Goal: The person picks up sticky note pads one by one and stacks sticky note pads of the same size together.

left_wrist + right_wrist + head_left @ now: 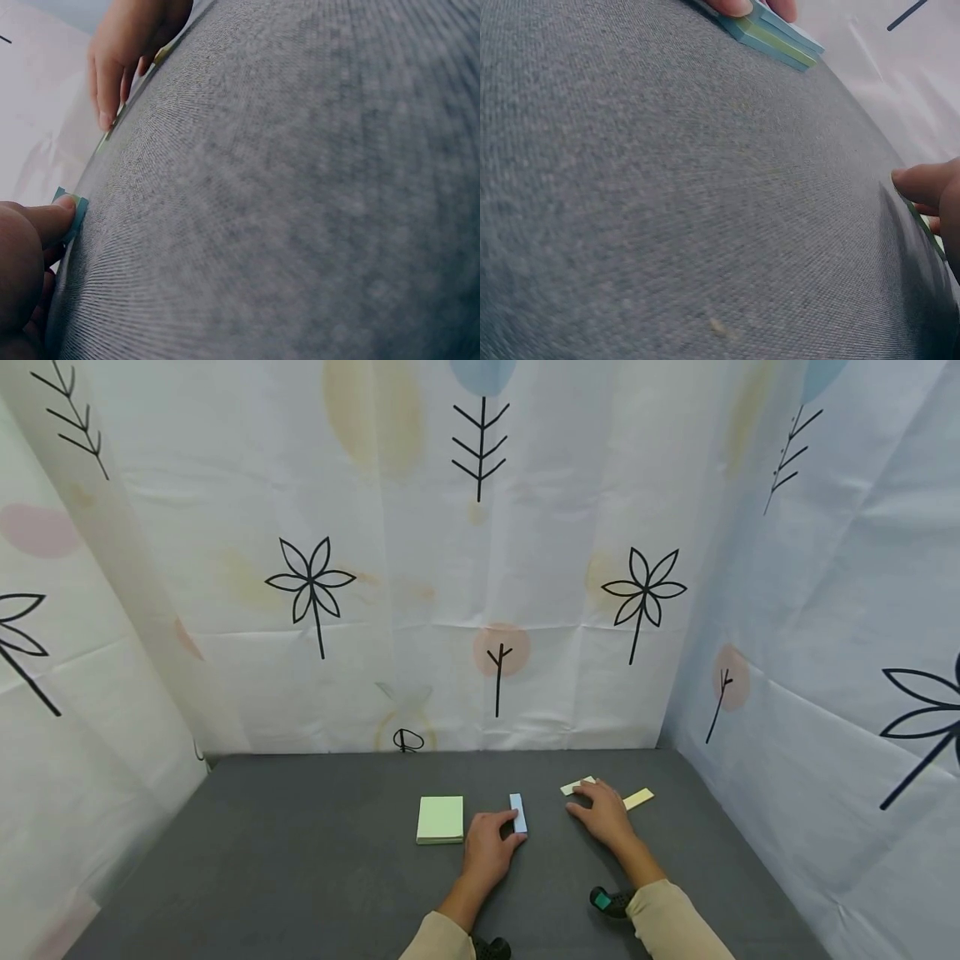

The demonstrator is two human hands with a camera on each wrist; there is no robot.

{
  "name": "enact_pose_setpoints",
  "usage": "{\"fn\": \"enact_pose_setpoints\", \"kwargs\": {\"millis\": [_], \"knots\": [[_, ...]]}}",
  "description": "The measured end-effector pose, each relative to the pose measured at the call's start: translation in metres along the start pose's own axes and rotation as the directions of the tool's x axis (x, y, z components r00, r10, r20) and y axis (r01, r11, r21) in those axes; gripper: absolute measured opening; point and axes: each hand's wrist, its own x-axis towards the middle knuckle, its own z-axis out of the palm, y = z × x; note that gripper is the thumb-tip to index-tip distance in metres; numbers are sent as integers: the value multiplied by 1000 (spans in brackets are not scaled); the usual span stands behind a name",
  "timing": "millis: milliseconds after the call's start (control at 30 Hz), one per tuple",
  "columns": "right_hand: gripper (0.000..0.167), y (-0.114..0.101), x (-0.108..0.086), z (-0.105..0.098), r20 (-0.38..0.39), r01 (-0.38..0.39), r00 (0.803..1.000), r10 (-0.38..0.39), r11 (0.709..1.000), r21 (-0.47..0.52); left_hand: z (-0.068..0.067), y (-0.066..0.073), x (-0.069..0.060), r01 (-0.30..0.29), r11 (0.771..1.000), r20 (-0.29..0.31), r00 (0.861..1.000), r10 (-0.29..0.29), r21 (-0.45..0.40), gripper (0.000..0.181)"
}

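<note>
A narrow pad of blue sticky notes [518, 804] lies right of centre on the dark table. My left hand [486, 853] pinches it between thumb and fingers. Seen from the right wrist, this pad [776, 41] shows a green layer between blue ones. Further right, my right hand [606, 817] reaches over a pale narrow sticky note pad [570, 790], its fingertips at the near edge and its thumb apart from it. A yellow narrow pad [640, 797] sticks out behind that hand, partly hidden. The right wrist view shows the right hand [939, 191] beside a green-edged pad [926, 225].
A square pad of light green sticky notes [440, 818] sits left of my left hand. The grey cloth-covered table [315, 860] ends at a patterned white curtain [405, 677] at the back, with more curtain on both sides.
</note>
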Motion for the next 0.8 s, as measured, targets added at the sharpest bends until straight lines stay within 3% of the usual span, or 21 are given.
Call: {"fn": "enact_pose_setpoints", "kwargs": {"millis": [233,433,567,800], "knots": [[27,-4,-2,3,-15,63,998,-62,994,86,1,-1,0,-5,1000,-6,1000,5,-1,34],[18,-5,-4,4,-81,129,990,-120,984,123,0,0,0,-8,1000,-10,1000,8,-2,34],[15,-7,-2,5,-114,182,979,-169,976,121,0,-1,1,0,1000,-4,1000,0,3,34],[22,-9,-1,11,-80,177,982,-174,983,39,1,0,1,-3,1000,3,1000,3,10,34]]}}
